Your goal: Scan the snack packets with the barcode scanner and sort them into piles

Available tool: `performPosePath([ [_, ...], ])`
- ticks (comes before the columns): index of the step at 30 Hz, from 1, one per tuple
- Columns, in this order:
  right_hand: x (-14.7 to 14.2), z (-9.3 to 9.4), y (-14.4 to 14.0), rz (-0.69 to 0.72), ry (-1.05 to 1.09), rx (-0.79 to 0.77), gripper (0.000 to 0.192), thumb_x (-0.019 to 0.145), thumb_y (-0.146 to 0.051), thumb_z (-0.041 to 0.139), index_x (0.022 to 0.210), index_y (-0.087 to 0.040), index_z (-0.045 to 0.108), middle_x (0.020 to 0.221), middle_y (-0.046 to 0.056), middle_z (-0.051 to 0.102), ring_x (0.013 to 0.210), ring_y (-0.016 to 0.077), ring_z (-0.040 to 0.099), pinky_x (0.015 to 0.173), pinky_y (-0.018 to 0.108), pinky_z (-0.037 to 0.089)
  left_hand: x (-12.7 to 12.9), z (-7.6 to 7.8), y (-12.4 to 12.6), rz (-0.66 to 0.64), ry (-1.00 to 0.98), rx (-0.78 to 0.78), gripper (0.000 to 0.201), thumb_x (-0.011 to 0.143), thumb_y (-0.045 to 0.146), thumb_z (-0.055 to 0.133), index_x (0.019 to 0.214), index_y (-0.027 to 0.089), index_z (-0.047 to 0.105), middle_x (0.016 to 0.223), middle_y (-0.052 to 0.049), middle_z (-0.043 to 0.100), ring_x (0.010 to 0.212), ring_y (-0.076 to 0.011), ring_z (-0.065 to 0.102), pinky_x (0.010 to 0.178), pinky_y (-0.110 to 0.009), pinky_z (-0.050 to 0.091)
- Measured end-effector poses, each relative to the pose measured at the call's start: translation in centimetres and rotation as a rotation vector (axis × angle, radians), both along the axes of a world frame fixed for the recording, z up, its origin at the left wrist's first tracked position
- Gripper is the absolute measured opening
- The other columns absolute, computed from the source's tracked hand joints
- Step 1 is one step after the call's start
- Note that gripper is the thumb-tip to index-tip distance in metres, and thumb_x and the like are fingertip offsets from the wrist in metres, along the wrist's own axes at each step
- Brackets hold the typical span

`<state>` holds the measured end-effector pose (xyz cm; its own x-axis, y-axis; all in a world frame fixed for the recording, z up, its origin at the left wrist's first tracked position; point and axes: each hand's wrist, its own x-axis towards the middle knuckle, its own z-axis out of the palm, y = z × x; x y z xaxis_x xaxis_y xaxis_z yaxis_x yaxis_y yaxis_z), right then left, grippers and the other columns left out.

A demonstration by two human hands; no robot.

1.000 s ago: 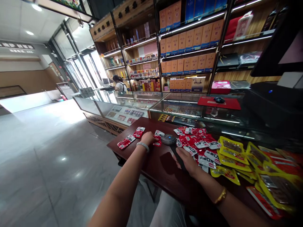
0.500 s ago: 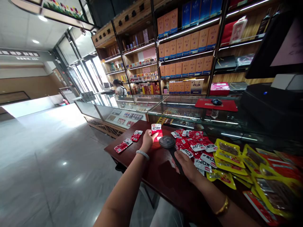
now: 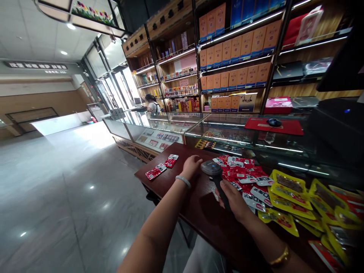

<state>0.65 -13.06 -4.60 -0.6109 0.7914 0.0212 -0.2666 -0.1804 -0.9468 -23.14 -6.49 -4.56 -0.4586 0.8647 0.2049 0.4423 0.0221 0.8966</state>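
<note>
My right hand (image 3: 234,199) is wrapped round the handle of a black handheld barcode scanner (image 3: 212,168), its head tilted over the dark red-brown table (image 3: 189,203). Just left of the scanner head is my left hand (image 3: 192,167), wearing a pale bangle, its fingers loosely bent and apart with no packet visible in them. To the right of the scanner lies a heap of red-and-white snack packets (image 3: 246,174). On the table's left part rest a few more red snack packets (image 3: 156,171), away from the heap.
Yellow snack bags (image 3: 290,185) are piled on the right. Behind the table runs a glass display counter (image 3: 227,131) with a red mat (image 3: 274,126) and a computer mouse (image 3: 273,122). Boxed goods fill the shelves beyond. Another person (image 3: 153,105) is at the far counter.
The red-and-white packet that my left hand held up before the scanner has left its grip. The view has turned slightly left; my right hand still holds the scanner.
</note>
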Motion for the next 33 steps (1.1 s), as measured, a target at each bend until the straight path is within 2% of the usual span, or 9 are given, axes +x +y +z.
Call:
performPosePath([
  [3, -0.2, 0.1, -0.2, 0.018, -0.012, -0.018, 0.044, 0.082, -0.065, 0.058, 0.078, -0.023, 0.048, 0.061, -0.006, 0.051, 0.041, 0.0083, 0.042, 0.039, 0.022, 0.031, -3.4, 0.8, -2.3, 0.251, 0.502, -0.174, 0.052, 0.080, 0.042, 0.067, 0.122, 0.012, 0.059, 0.143, -0.024, 0.048, 0.141, -0.0363, 0.032, 0.115, -0.049, 0.022],
  [6, -0.6, -0.1, -0.3, 0.039, -0.039, -0.021, 0.046, 0.079, -0.067, 0.059, 0.078, -0.022, 0.049, 0.061, -0.006, 0.052, 0.039, 0.0079, 0.042, 0.038, 0.022, 0.031, -6.1, 0.8, -4.2, 0.395, 0.691, -0.420, 0.073, 0.081, 0.054, 0.062, 0.134, 0.005, 0.048, 0.150, -0.032, 0.032, 0.146, -0.0427, 0.017, 0.114, -0.055, 0.016],
  [11, -2.2, -0.8, -0.5, 0.084, -0.087, -0.004, 0.047, 0.079, -0.068, 0.057, 0.084, -0.022, 0.053, 0.059, -0.006, 0.053, 0.036, 0.0078, 0.042, 0.036, 0.021, 0.032, -6.9, 0.7, -5.6, 0.290, 0.776, -0.571, 0.070, 0.085, 0.056, 0.054, 0.134, 0.005, 0.048, 0.148, -0.031, 0.037, 0.141, -0.0410, 0.030, 0.112, -0.054, 0.021],
  [14, -3.8, -0.7, -0.6, 0.113, -0.137, 0.048, 0.047, 0.079, -0.068, 0.056, 0.079, -0.021, 0.052, 0.058, -0.006, 0.054, 0.034, 0.0072, 0.041, 0.034, 0.020, 0.030, -6.2, 1.2, -6.2, 0.139, 0.805, -0.510, 0.045, 0.092, 0.047, 0.046, 0.115, 0.012, 0.064, 0.129, -0.024, 0.059, 0.126, -0.0354, 0.051, 0.106, -0.047, 0.031],
  [18, -5.7, 0.2, -0.5, 0.108, -0.163, 0.085, 0.050, 0.080, -0.071, 0.053, 0.080, -0.021, 0.052, 0.057, -0.007, 0.054, 0.034, 0.0071, 0.044, 0.034, 0.020, 0.030, -5.5, 1.7, -6.9, 0.172, 0.776, -0.416, 0.029, 0.087, 0.039, 0.056, 0.103, 0.017, 0.067, 0.112, -0.018, 0.068, 0.111, -0.0315, 0.060, 0.095, -0.039, 0.040],
  [21, -6.3, 0.6, -0.3, 0.069, -0.135, 0.098, 0.050, 0.080, -0.071, 0.052, 0.078, -0.021, 0.050, 0.057, -0.007, 0.054, 0.034, 0.0071, 0.044, 0.035, 0.020, 0.031, -5.6, 1.7, -7.0, 0.311, 0.726, -0.429, 0.046, 0.072, 0.046, 0.073, 0.102, 0.012, 0.065, 0.117, -0.024, 0.063, 0.116, -0.0365, 0.056, 0.095, -0.041, 0.040],
  [25, -5.6, 0.6, -0.3, 0.055, -0.126, 0.101, 0.049, 0.081, -0.069, 0.055, 0.076, -0.021, 0.049, 0.058, -0.007, 0.054, 0.035, 0.0072, 0.044, 0.036, 0.020, 0.033, -6.1, 1.0, -6.2, 0.191, 0.473, -0.424, 0.038, 0.055, 0.042, 0.086, 0.072, 0.017, 0.064, 0.088, -0.016, 0.070, 0.095, -0.0310, 0.065, 0.084, -0.035, 0.045],
  [28, -4.3, 0.3, -0.3, 0.047, -0.117, 0.089, 0.048, 0.081, -0.068, 0.056, 0.076, -0.021, 0.049, 0.059, -0.006, 0.055, 0.036, 0.0070, 0.044, 0.036, 0.020, 0.033, -5.9, 0.3, -5.3, 0.113, 0.213, -0.290, 0.029, 0.059, 0.033, 0.083, 0.064, 0.019, 0.059, 0.066, -0.004, 0.066, 0.071, -0.0198, 0.063, 0.069, -0.028, 0.045],
  [33, -1.8, 0.0, -0.1, -0.025, -0.030, 0.041, 0.047, 0.080, -0.066, 0.060, 0.073, -0.021, 0.048, 0.058, -0.006, 0.054, 0.039, 0.0075, 0.044, 0.038, 0.020, 0.033, -3.8, -0.3, -4.3, 0.187, -0.120, 0.071, 0.020, 0.072, 0.029, 0.074, 0.076, 0.017, 0.058, 0.065, 0.001, 0.061, 0.059, -0.0103, 0.055, 0.056, -0.021, 0.040],
])
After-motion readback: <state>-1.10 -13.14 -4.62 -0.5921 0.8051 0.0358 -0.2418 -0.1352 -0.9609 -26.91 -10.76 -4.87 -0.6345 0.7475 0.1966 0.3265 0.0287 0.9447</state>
